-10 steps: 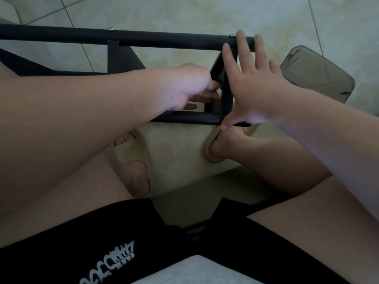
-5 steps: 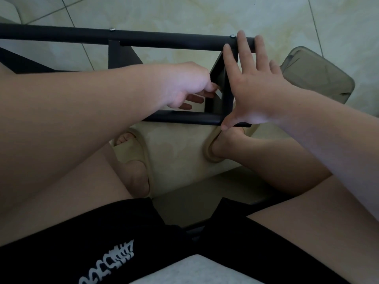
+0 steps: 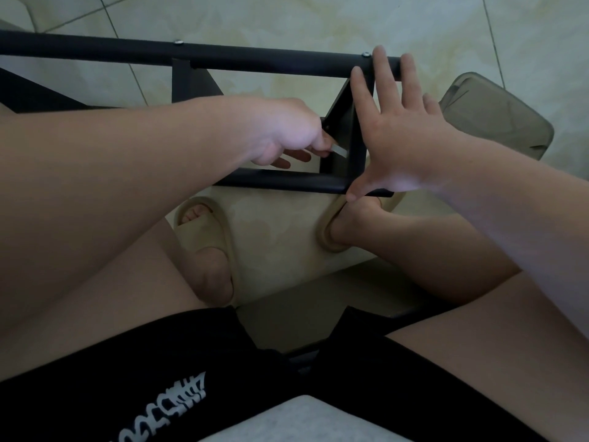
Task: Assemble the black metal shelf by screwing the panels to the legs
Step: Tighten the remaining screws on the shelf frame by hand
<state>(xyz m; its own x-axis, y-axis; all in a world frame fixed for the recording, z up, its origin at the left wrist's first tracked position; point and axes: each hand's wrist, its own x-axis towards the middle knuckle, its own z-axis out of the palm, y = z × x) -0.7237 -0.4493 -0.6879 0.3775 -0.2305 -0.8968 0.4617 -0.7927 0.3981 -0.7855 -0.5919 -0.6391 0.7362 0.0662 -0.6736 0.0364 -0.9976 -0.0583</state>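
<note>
- Head view: the black metal shelf (image 3: 357, 145) lies on its side on the tile floor (image 3: 287, 20), in front of the seated person's knees.
- Its far leg tube (image 3: 255, 60) runs from the left edge of the view to just past the right hand's fingertips. Two screw heads sit on top of it, one screw (image 3: 178, 43) left of centre and the other screw (image 3: 366, 54) beside the right index finger.
- The near leg tube (image 3: 287, 181) lies parallel to it and closer to the person, ending under the right hand's thumb.
- Between the two tubes, panel edges make a small box-shaped opening with bare floor showing through.
- The left hand (image 3: 287, 132) reaches into that opening, its fingers curled and pinching a small silver tool (image 3: 339, 151) whose tip is against the inner face of the end panel. There is little room around the knuckles.
- The right hand (image 3: 401, 132) lies flat on the outer end of the shelf, fingers straight and spread, fingertips on the far tube and thumb on the near one.
- A grey-beige pouch (image 3: 497, 116) lies on the floor just right of the shelf's end.
- Two beige slippers (image 3: 204, 231) rest on the floor below the near tube, with open tile between them.
- Black shorts (image 3: 127, 362) fill the bottom edge.
</note>
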